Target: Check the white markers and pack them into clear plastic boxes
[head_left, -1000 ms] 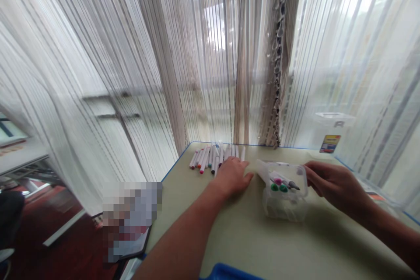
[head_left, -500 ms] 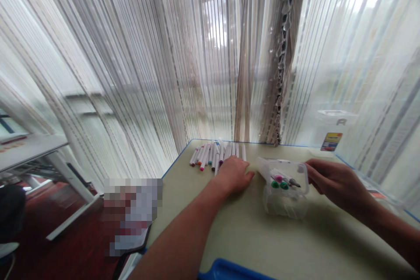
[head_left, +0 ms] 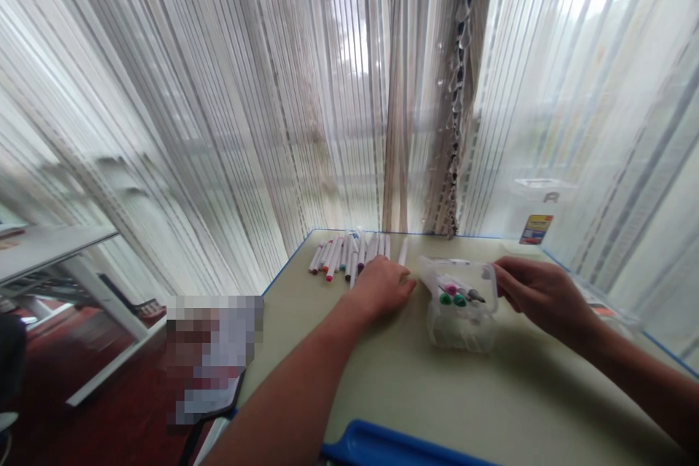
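Observation:
My left hand reaches over the table to the near ends of a row of white markers with coloured caps. Its thumb and forefinger stand apart, and no marker shows between them; the other fingers are partly hidden. One white marker lies a little right of the row, just beyond the fingertips. My right hand pinches the right side of a clear plastic box. The box is tilted towards me, and several markers with green, pink and grey ends lie in it.
A clear lidded container with a coloured label stands at the back right. A blue tray lies at the near edge of the table. Striped curtains hang behind. Another white table is at the far left.
The whole view has shifted slightly, so everything sits a bit further left. The lone marker now shows more apart from the row. My right hand keeps its hold on the box.

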`<action>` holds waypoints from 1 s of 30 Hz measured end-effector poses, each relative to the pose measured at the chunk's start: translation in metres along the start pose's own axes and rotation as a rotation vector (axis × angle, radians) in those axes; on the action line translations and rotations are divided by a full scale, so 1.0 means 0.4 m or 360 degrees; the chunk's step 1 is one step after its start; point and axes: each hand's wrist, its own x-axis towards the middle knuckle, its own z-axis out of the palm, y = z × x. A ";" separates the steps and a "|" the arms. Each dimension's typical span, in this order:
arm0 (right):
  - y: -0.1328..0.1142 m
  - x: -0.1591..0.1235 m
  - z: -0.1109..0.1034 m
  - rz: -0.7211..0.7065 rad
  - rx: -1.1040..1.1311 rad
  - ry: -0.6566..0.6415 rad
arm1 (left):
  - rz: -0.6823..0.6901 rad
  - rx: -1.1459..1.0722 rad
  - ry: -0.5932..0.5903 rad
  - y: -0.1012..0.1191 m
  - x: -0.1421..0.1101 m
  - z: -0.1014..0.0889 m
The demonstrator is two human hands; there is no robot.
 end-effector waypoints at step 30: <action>-0.037 0.007 -0.002 -0.0080 0.0100 0.0099 | -0.0396 -0.0100 0.0432 -0.022 0.009 -0.011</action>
